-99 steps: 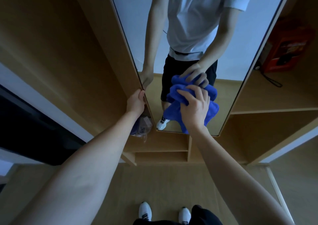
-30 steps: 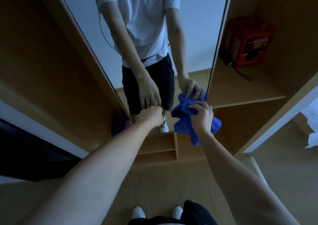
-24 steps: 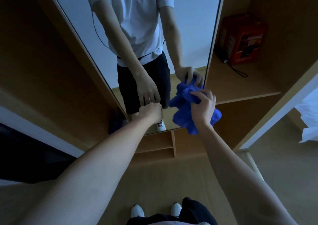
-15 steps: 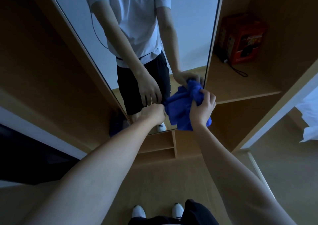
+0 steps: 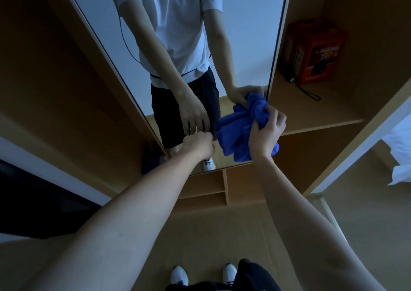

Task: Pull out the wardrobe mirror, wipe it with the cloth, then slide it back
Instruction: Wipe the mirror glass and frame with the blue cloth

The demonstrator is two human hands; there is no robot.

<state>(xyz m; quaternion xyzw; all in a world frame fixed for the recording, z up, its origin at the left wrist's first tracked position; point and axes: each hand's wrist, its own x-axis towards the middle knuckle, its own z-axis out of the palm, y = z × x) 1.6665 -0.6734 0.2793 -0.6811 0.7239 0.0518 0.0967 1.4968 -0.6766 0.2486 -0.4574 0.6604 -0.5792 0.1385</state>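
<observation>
Right hand (image 5: 265,135) grips the bunched blue cloth (image 5: 239,132) against the lower right of the mirror (image 5: 178,23); fingers curled tight round the wad. Left hand (image 5: 199,144) sits at the glass low centre, fingers curled in w/ knuckles toward it; can't tell if it holds anything or just braces. Vs. approx 3 s ago: left hand has come off the mirror's left edge to the face, and the cloth has moved from mid-glass to the right edge, now more balled up. Prob. means wiping is near done or the cloth is being regathered; slide-back not yet begun. Mirror stands pulled out, its right edge just beside the wardrobe shelf (image 5: 311,112) carrying an orange box (image 5: 315,55); box sits well back. Floor (image 5: 211,235) in front gives room to step.
</observation>
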